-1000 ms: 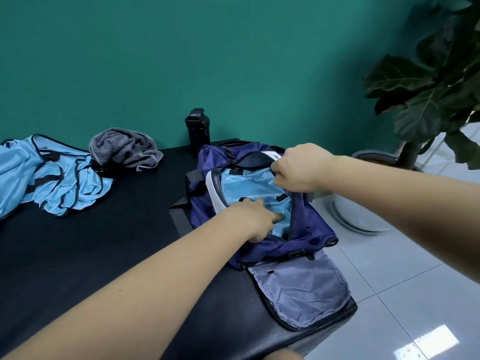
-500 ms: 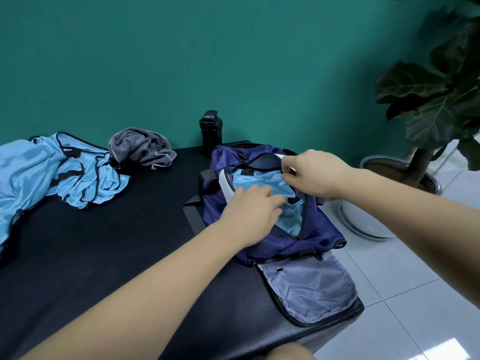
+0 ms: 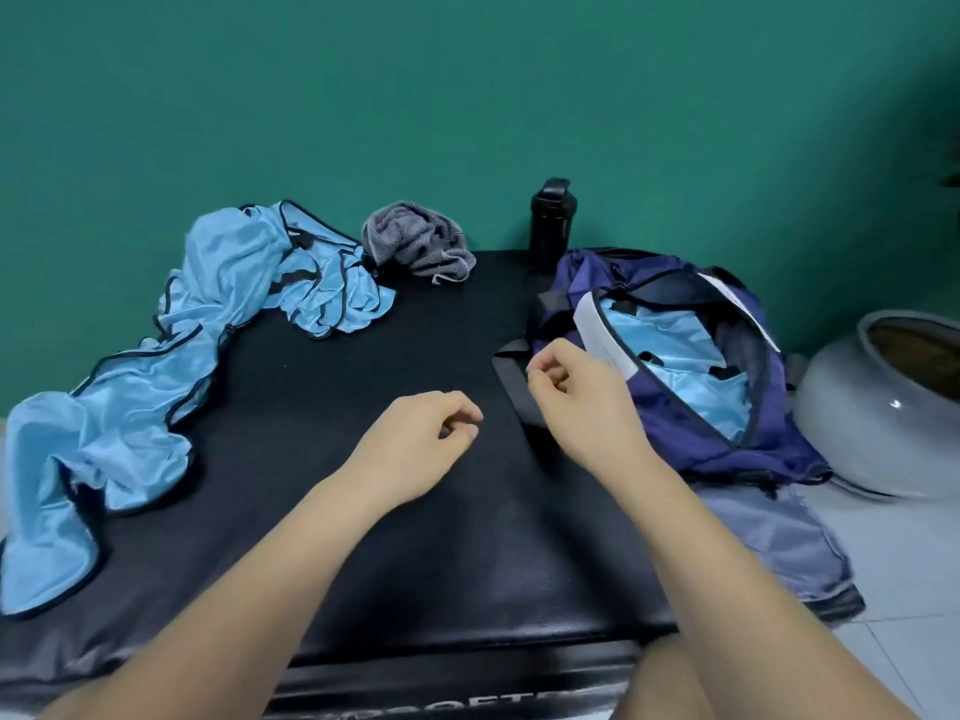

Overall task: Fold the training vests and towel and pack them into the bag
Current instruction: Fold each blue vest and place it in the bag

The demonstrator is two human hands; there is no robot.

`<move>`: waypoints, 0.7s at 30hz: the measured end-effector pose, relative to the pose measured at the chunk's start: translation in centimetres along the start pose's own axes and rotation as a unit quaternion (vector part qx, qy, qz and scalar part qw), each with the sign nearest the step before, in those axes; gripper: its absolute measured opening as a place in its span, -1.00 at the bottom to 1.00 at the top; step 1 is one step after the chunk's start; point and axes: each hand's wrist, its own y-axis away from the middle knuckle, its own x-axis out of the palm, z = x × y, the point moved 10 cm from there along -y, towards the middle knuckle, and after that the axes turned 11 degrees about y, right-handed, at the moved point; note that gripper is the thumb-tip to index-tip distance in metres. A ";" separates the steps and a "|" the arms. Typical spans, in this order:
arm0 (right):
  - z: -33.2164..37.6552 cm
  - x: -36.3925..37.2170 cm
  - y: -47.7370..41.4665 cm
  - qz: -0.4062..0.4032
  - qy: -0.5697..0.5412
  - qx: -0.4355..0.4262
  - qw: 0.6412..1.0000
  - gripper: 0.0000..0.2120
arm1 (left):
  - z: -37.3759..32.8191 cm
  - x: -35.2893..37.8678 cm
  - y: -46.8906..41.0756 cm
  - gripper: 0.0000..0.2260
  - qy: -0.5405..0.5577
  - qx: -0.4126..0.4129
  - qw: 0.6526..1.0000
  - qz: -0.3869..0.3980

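The purple bag [image 3: 737, 439] lies open at the right end of the black bench [image 3: 363, 366], with a folded light-blue vest [image 3: 675, 366] inside it. Loose light-blue vests [image 3: 156, 376] sprawl crumpled along the left side of the bench. A grey towel [image 3: 415, 241] sits bunched at the back near the wall. My left hand [image 3: 421, 439] hovers over the middle of the bench, fingers loosely curled, holding nothing. My right hand [image 3: 576, 397] hangs just left of the bag's opening, also loosely curled and holding nothing.
A black bottle [image 3: 551, 223] stands at the back edge beside the bag. A grey plant pot [image 3: 883, 407] sits on the tiled floor right of the bench. The bag's grey flap [image 3: 779, 543] hangs over the bench's right edge. A green wall is behind.
Both hands have come out of the bag and drawn back left over the bench, letting go of the vest and bag rim. The view has swung left.
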 end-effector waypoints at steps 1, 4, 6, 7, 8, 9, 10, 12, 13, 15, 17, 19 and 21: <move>0.6 1.5 0.6 0.010 -0.012 0.002 1.000 -0.89 | 1.3 -0.6 0.6 -0.87 0.009 -0.017 1.000 -0.007; 1.9 5.7 2.1 0.029 -0.037 0.011 0.999 -0.89 | 4.7 -2.2 1.9 -0.86 0.020 -0.052 0.998 -0.030; 2.4 8.6 2.6 0.048 -0.045 0.010 0.998 -0.88 | 7.0 -3.3 2.4 -0.84 0.009 -0.068 0.997 -0.043; 2.6 10.1 2.8 0.059 -0.040 0.002 0.997 -0.89 | 8.1 -3.8 2.5 -0.82 -0.005 -0.075 0.996 -0.044; 2.8 11.4 3.0 0.071 -0.027 -0.014 0.997 -0.90 | 9.1 -4.3 2.7 -0.79 -0.025 -0.083 0.995 -0.043; 3.0 12.7 3.2 0.084 -0.005 -0.035 0.996 -0.89 | 10.2 -5.0 2.9 -0.75 -0.047 -0.092 0.994 -0.044; 3.1 13.9 3.4 0.096 0.019 -0.058 0.994 -0.85 | 11.2 -6.0 3.2 -0.71 -0.069 -0.103 0.991 -0.051; 3.0 15.7 3.9 0.112 0.064 -0.094 0.987 -0.74 | 13.4 -8.9 3.9 -0.64 -0.106 -0.131 0.982 -0.090; 3.0 16.4 4.2 0.117 0.083 -0.108 0.984 -0.70 | 14.4 -10.8 4.4 -0.60 -0.124 -0.146 0.974 -0.121; 3.0 17.4 4.8 0.117 0.118 -0.131 0.977 -0.65 | 16.5 -14.8 5.6 -0.53 -0.142 -0.177 0.954 -0.196; 3.0 17.8 5.1 0.114 0.135 -0.143 0.974 -0.63 | 18.4 -18.2 7.0 -0.44 -0.146 -0.213 0.926 -0.276; 2.9 17.9 5.2 0.113 0.141 -0.146 0.973 -0.62 | 20.1 -19.9 8.2 -0.37 -0.160 -0.247 0.899 -0.323; 2.9 18.0 5.3 0.112 0.150 -0.150 0.971 -0.62 | 22.1 -20.3 9.0 -0.32 -0.167 -0.292 0.884 -0.325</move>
